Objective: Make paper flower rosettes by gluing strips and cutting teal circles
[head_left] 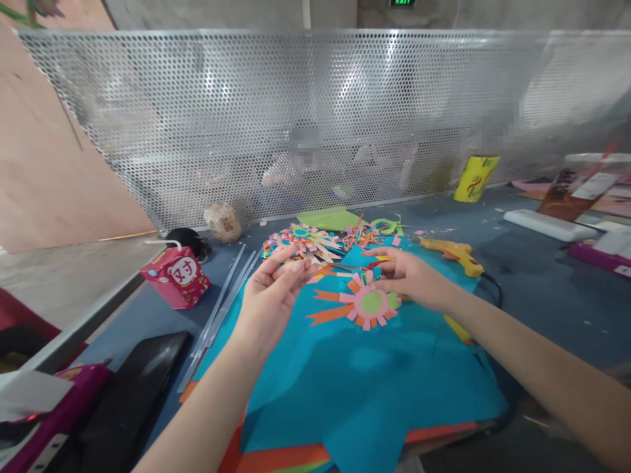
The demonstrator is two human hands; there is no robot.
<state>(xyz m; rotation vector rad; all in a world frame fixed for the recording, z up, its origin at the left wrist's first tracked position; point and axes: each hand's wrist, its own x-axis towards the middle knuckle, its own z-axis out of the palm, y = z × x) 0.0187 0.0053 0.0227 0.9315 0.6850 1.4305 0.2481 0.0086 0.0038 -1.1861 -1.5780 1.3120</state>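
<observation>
Paper-piece handling, apparently. Left hand [269, 299]: fingers pressed together, contents unclear. Right hand [417, 279]: fingers curled, grip unclear, by paper rosette [372, 303] on blue sheet [296, 387]. Next move calls for light fingertip control.

Craft workspace: cut paper, glue gun [456, 255], mesh divider [256, 118].

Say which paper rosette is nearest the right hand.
The green-centred rosette just below the right hand, by itself over the blue sheet, orange tails pointing left; the other rosettes are heaped farther back.
</observation>
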